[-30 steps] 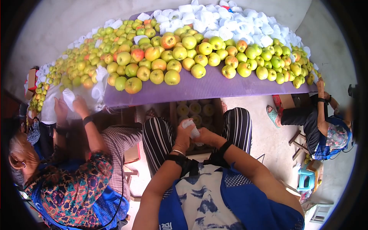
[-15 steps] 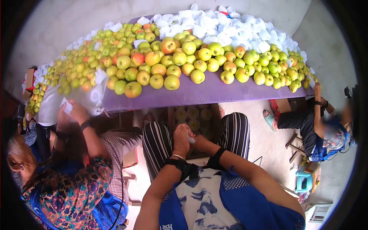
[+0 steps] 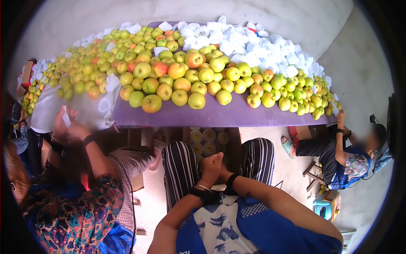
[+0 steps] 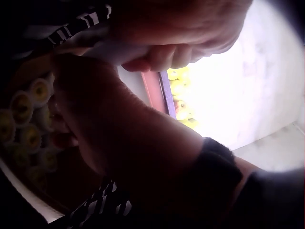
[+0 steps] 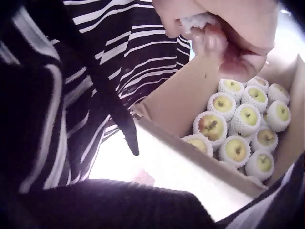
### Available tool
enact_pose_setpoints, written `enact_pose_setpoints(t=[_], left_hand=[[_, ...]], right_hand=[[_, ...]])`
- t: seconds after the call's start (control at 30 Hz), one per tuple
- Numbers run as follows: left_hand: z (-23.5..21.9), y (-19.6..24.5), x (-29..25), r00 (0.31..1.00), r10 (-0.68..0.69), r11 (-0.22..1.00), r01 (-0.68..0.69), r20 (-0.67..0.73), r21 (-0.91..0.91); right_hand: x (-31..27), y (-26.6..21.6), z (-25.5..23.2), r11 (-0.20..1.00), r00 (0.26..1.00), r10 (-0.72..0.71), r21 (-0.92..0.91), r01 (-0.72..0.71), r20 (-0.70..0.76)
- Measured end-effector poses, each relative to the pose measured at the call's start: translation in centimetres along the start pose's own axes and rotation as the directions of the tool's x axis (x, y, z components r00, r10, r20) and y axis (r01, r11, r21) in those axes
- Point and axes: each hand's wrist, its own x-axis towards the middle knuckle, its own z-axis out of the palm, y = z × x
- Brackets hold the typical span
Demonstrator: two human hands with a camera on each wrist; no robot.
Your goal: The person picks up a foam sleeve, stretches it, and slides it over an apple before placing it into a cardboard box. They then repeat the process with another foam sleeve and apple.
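Observation:
Both hands are together between my knees, above an open cardboard box [image 5: 162,100]. My left hand [image 3: 211,166] is curled around a white foam net sleeve [image 5: 196,21], and its fingers cover most of it. Tucked in beside and below, my right hand [image 3: 224,172] grips the sleeve from the other side, partly hidden by the left. In the left wrist view a pale bit of the foam [image 4: 112,51] shows between the two hands. Inside the box stand several apples [image 5: 248,115] in white foam nets, stems up.
A purple-topped table [image 3: 169,116] ahead carries a heap of loose yellow-green apples [image 3: 179,97] and a pile of white foam nets [image 3: 270,53]. One person [image 3: 76,207] sits close at left holding a white net; another [image 3: 351,158] sits farther off at right.
The white foam sleeve stuck out of my hands a second ago; now the hands are pressed closer and cover it in the head view. The head view has shifted. The left neighbour's hands have lowered.

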Motion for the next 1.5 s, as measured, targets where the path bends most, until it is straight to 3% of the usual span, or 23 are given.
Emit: enact_pose_setpoints(t=[0.2,0.73,0.8,0.93,1.0,1.03,1.1,1.13,1.2,1.23,1.3,1.37,1.5], left_hand=[[-0.7,0.3,0.1,0.999,0.049,0.998,-0.049,0.005,-0.033],[-1.5,1.0,0.3,0.999,-0.008,0.997,0.004,-0.049,-0.082],[-1.8,1.3,0.3,0.994,-0.106,0.979,0.103,-0.008,-0.176],[-3.0,2.0,0.7,0.993,-0.095,0.964,0.107,0.064,-0.241],[-3.3,3.2,1.0,0.999,-0.027,0.842,0.004,-0.035,-0.539],[-3.5,3.4,1.3,0.999,-0.035,0.847,0.012,-0.033,-0.532],[-3.6,3.3,1.7,0.975,-0.071,0.867,-0.044,-0.211,-0.497],[-3.8,2.8,1.6,0.976,-0.069,0.869,-0.043,-0.208,-0.493],[-4.0,2.0,1.2,0.999,-0.049,0.957,0.042,-0.019,-0.286],[-3.9,1.9,1.0,0.999,-0.051,0.959,0.045,-0.014,-0.280],[-3.7,1.8,0.7,0.988,-0.072,0.958,0.106,0.134,-0.268],[-3.5,1.3,0.6,0.984,-0.083,0.971,0.116,0.157,-0.208],[-3.7,0.2,0.8,0.972,-0.082,0.994,0.094,0.219,-0.048]], right_hand=[[1.7,0.4,0.5,0.998,0.998,-0.006,-0.070,0.001,-0.069],[4.1,3.0,2.2,0.989,0.986,-0.102,-0.119,0.087,-0.129],[3.3,3.4,2.7,0.988,0.983,-0.119,-0.113,0.104,-0.139],[2.8,3.5,2.2,0.987,0.977,-0.142,-0.096,0.128,-0.159],[1.8,2.1,1.0,0.888,0.997,-0.038,-0.459,0.002,-0.070],[1.1,1.4,0.6,0.872,0.988,-0.141,-0.481,0.092,-0.067],[-0.2,0.4,-0.3,0.891,0.988,-0.100,-0.452,0.037,-0.117],[-0.4,0.1,-0.8,0.903,0.985,-0.064,-0.430,-0.013,-0.163],[-0.8,0.0,-1.6,0.912,0.981,-0.035,-0.408,-0.046,-0.189],[-0.9,-0.2,-1.8,0.891,0.977,-0.016,-0.446,-0.083,-0.214],[-1.0,-0.3,-2.1,0.872,0.971,0.003,-0.475,-0.120,-0.240],[-1.0,-0.1,-2.2,0.803,0.978,0.019,-0.579,-0.140,-0.210],[-0.8,0.7,-2.5,0.788,0.973,0.051,-0.589,-0.179,-0.227]])
